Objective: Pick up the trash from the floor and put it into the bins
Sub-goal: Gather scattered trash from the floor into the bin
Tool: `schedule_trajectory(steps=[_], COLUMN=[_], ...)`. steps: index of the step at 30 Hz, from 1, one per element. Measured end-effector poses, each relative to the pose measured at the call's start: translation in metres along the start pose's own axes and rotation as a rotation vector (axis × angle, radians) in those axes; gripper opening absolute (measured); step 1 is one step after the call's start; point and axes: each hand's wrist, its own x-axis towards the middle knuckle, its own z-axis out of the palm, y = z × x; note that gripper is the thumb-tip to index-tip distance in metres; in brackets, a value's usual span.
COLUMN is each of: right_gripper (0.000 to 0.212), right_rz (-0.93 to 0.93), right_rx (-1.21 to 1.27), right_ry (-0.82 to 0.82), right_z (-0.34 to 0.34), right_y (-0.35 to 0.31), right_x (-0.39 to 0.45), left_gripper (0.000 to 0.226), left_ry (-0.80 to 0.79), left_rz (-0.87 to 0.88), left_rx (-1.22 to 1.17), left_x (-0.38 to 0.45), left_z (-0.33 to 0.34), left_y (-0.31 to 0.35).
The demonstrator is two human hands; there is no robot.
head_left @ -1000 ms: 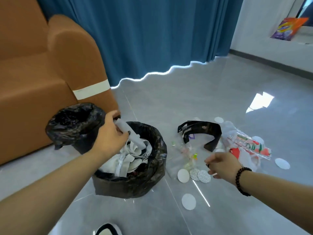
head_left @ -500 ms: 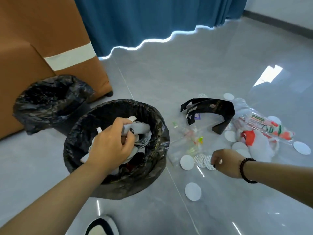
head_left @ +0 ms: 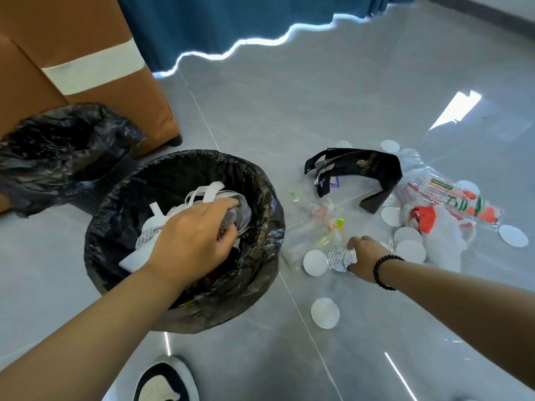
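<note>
We look down on a grey tiled floor (head_left: 289, 105) where two bins lined with black bags stand beside an orange sofa (head_left: 72, 47). The nearer bin (head_left: 260, 198) is round and wide-mouthed, partly filled with white strips and paper; the farther bin (head_left: 58, 146), behind it to the left, shows only crumpled black liner and is cut off at the frame's edge.

Our left hand (head_left: 191, 241) reaches into the nearer bin, its grip curled tight round a crumpled grey wad (head_left: 237, 215) pressed down on the white scraps there. Our right hand (head_left: 364, 256), a dark bead bracelet (head_left: 385, 270) at the wrist, is low over the floor to the right of that bin; its fingers curl down onto a silvery printed foil disc (head_left: 341, 257), pinching its edge, though the fingertips themselves are hidden under the knuckles.

The remaining trash lies scattered just right of the bin: a curved black band with gold print (head_left: 373, 169), a long clear wrapper with red and green marks (head_left: 454, 201), a white bag with a red patch (head_left: 440, 235), a clear bag holding small coloured bits (head_left: 318, 227), and plain white discs (head_left: 314, 262) lying flat around the right hand, one of them touching the foil disc. Another white disc (head_left: 324, 313) lies apart, nearer to us.

A black and white shoe (head_left: 166, 380) is cut off by the bottom edge. A blue curtain (head_left: 231, 21) hangs behind. The print on the wrappers is too small to read.
</note>
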Motion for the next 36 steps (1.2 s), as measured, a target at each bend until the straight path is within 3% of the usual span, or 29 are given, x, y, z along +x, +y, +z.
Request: schedule_trajectory(steps=[3, 7, 11, 14, 19, 22, 25, 30, 33, 36], right_gripper=[0.064, 0.078, 0.066, 0.066, 0.089, 0.095, 0.096, 0.079, 0.060, 0.055], right_rz=[0.015, -0.013, -0.124, -0.173, -0.133, -0.060, 0.004, -0.028, -0.080, -0.121], right_rx=[-0.003, 0.007, -0.209, -0.266, -0.164, -0.131, -0.103, -0.222, -0.320, -0.373], right_ry=[-0.007, -0.095, -0.165, -0.142, -0.152, -0.178, -0.204, -0.193, -0.137, -0.089], right_z=[0.013, 0.028, 0.037, 0.043, 0.048, 0.050, 0.048, 0.048, 0.049, 0.047], right_y=[0.009, 0.017, 0.021, 0.021, 0.018, 0.013, 0.010, 0.012, 0.012, 0.012], right_x=[-0.004, -0.003, -0.007, -0.013, -0.016, -0.013, -0.008, -0.013, -0.013, -0.014], left_gripper=[0.046, 0.035, 0.022, 0.016, 0.032, 0.039, 0.038, 0.038, 0.029, 0.031], left_ry=[-0.013, -0.049, -0.332, -0.563, -0.552, -0.511, -0.370, -0.348, -0.386, -0.420], left_rz=[-0.011, 0.036, -0.015, -0.079, -0.159, -0.125, -0.054, -0.050, -0.135, -0.210], left_rx=[-0.056, -0.006, 0.212, 0.159, -0.120, -0.146, -0.095, -0.053, -0.055, -0.066], left_x=[-0.001, 0.006, 0.014, 0.006, -0.012, -0.018, -0.021, -0.020, -0.015, -0.012], left_z=[0.000, 0.006, 0.010, 0.017, 0.015, 0.010, 0.005, 0.006, 0.012, 0.012], left_y=[0.006, -0.002, -0.002, 0.001, -0.015, -0.016, -0.012, -0.012, -0.011, -0.009])
